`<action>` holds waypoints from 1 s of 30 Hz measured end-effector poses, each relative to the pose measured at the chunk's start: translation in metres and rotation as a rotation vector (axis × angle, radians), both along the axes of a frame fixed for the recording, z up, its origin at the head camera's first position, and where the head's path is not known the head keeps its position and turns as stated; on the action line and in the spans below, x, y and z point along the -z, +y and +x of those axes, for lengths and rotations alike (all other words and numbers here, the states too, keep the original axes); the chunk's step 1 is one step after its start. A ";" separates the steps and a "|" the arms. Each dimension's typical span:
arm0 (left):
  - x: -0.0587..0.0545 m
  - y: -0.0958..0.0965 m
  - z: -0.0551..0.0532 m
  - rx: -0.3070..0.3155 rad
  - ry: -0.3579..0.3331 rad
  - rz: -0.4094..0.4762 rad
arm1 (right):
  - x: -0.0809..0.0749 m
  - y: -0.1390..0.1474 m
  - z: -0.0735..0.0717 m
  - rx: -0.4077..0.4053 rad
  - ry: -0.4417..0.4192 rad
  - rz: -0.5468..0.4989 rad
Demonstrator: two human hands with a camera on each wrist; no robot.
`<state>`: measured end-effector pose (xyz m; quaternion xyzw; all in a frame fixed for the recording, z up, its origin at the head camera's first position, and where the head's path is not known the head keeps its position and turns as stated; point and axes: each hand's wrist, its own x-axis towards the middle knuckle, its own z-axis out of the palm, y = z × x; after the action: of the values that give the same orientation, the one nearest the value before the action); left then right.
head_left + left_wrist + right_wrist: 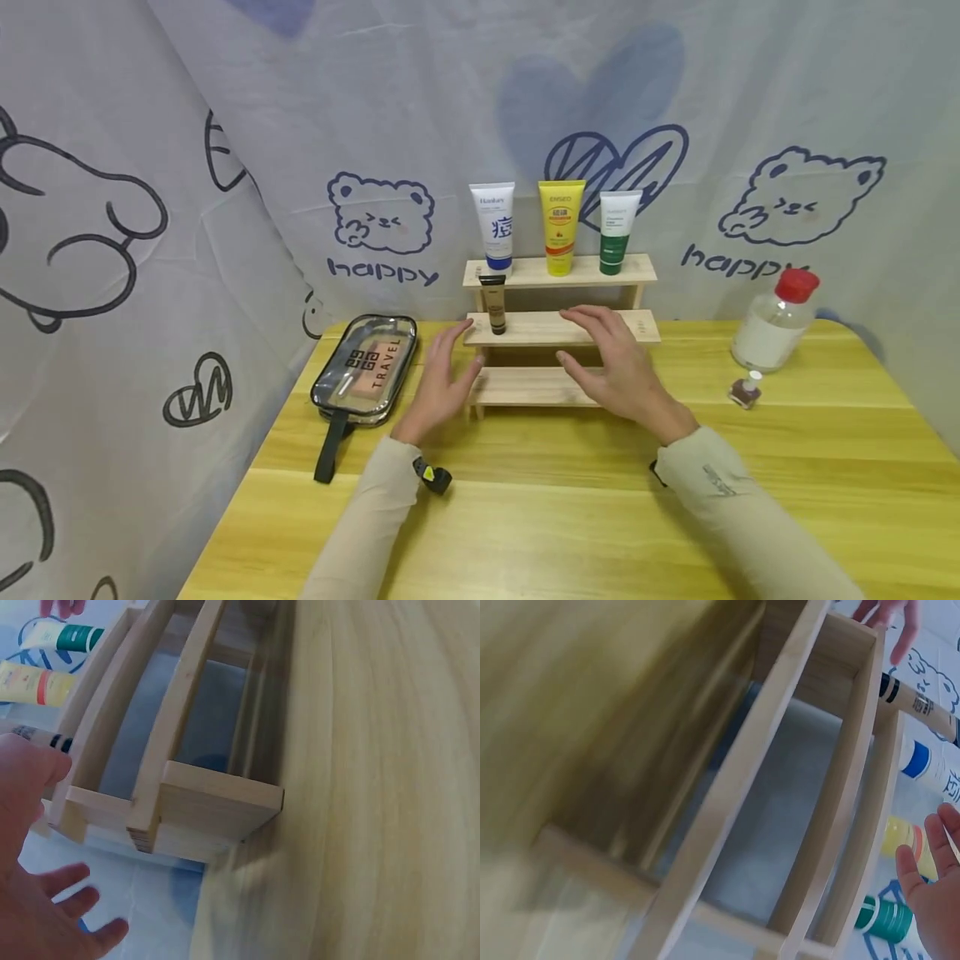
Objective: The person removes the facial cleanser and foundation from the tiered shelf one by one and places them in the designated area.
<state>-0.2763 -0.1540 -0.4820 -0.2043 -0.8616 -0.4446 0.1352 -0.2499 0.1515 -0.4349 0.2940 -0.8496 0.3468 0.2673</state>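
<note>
A three-tier wooden stand occupies the back middle of the table. White-and-blue, yellow and white-and-green squeeze tubes stand along its top tier. A small brown tube with a black cap is upright at the left of the middle tier. My left hand, fingers spread, is at the stand's left end near the brown tube, holding nothing. My right hand hovers over the right half of the lower tiers, thumb and fingers apart, likewise holding nothing.
To the left lies a clear zip pouch with a black strap. At the right stand a clear bottle with a red cap and a small nail polish bottle. A printed curtain hangs behind the table.
</note>
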 end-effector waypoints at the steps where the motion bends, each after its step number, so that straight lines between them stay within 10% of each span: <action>1: 0.002 0.001 -0.002 0.011 -0.011 0.026 | -0.001 -0.003 -0.002 -0.002 -0.005 -0.003; 15: 0.022 0.014 -0.019 0.109 -0.208 0.240 | -0.013 -0.055 -0.040 -0.070 -0.219 -0.079; 30: 0.037 0.017 -0.024 0.115 -0.169 0.410 | -0.028 -0.094 -0.055 -0.055 -0.457 -0.120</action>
<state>-0.2998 -0.1368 -0.5190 -0.1834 -0.7483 -0.6330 0.0758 -0.3045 0.0580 -0.4069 0.2144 -0.8576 0.4614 0.0757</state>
